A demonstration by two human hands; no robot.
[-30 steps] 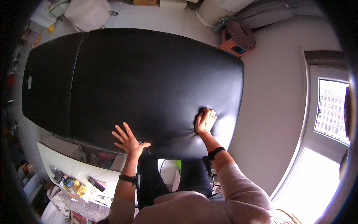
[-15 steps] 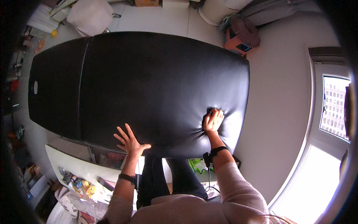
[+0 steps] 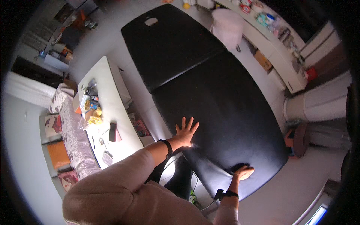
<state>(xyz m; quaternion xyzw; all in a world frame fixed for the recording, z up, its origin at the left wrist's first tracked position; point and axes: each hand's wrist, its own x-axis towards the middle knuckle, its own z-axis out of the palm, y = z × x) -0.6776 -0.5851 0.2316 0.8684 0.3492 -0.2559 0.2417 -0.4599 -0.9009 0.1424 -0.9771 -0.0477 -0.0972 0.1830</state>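
A long black padded massage table (image 3: 221, 97) stretches away from me, with an oval face hole (image 3: 151, 21) at its far end and a seam across it. On its near left edge lies my left hand (image 3: 186, 132), palm down, with the fingers spread. Toward the table's near right end, my right hand (image 3: 244, 173) presses into the padding, its fingers closed together. The black cover dips and creases beside it. A dark patch lies under the fingers, and whatever they may hold is hidden. Each wrist wears a black band.
A white table (image 3: 117, 93) on the left carries a phone (image 3: 112, 132), bottles and packets. Behind it is a sofa with cushions (image 3: 58, 154). A pale covered stool (image 3: 227, 28) and a long white cabinet (image 3: 277, 48) stand beyond the massage table. A cable (image 3: 195, 183) hangs near my legs.
My view has turned left, so the massage table now slants away and the white table shows. My left hand stays spread on the edge; my right hand still presses the padding near the end.
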